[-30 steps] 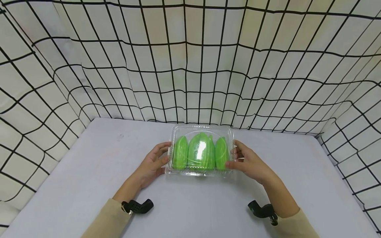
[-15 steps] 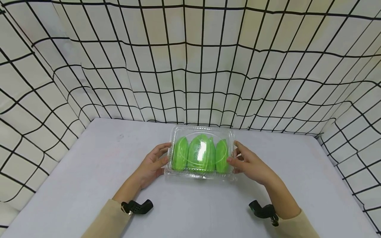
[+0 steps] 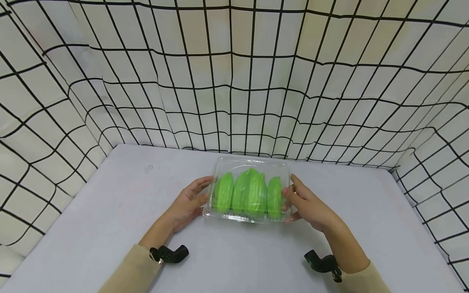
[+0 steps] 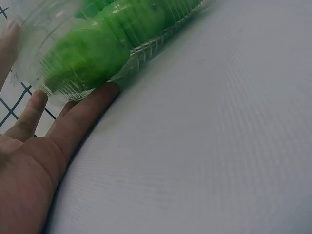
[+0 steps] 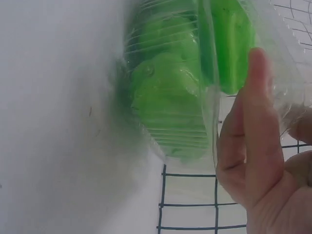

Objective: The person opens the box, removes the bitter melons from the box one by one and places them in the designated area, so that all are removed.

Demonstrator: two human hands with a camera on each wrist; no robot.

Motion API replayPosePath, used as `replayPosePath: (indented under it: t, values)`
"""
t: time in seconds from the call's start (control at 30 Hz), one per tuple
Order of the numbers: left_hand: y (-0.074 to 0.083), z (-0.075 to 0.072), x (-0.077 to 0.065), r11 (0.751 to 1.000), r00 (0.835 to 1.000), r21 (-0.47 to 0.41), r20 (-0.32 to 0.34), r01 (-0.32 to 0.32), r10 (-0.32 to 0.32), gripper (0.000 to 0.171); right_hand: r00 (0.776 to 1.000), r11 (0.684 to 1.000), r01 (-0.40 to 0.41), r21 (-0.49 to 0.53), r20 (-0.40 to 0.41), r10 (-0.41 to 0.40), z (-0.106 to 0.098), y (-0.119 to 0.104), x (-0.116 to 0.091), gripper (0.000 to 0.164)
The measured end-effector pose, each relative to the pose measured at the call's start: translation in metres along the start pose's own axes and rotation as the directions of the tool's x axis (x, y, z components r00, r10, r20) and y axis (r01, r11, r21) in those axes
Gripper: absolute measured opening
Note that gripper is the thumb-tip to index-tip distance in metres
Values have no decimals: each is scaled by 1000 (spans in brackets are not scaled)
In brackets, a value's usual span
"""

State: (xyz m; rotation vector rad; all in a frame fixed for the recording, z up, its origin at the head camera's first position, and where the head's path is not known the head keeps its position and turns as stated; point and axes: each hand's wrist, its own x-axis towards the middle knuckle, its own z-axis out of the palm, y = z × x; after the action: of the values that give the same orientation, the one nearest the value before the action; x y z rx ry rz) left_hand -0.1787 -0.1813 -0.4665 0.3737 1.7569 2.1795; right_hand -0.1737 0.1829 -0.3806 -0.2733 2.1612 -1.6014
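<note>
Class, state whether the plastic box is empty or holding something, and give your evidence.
Holding something: in every view, green pieces show inside the clear plastic box.

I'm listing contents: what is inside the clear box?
Long green pieces, perhaps vegetables, show side by side through the clear box. The right hand covers part of its edge; parts of overlapping pieces are hidden, leaving the count unclear.

Box (image 3: 229, 163): colourless, transparent, finely ribbed along its side walls. Long pieces (image 3: 253, 195) inside: bright green, lighter and darker in lengthwise bands. Table cover (image 3: 238, 260): white, tinged lilac-grey. Backdrop (image 3: 242, 95): off-white with pale yellow and peach patches, crossed by a black grid (image 3: 231, 71) that reads dark blue-green at right wrist. Sleeves (image 3: 126, 272): plain beige. Wrist cameras (image 3: 175, 254): black.
</note>
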Motion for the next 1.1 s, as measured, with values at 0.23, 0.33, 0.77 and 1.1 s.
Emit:
replayPosePath:
  t: [0.23,0.33,0.77,1.1]
  values:
    - [1,2,2,1000,1000,13,-27,14,-13,50,999,996,36,-81,-27,-38,-7,0,1,80]
    - [3,4,2,999,998,7,-44,40,-40,49,994,969,53,-240,-82,-75,-11,2,1,77]
    - [4,7,2,999,997,-17,-59,39,-40,50,926,655,316,-686,72,-371,8,1,-2,111]
    - [5,7,1,1000,999,-28,-36,-4,3,50,898,559,339,-757,83,-433,16,7,3,90]
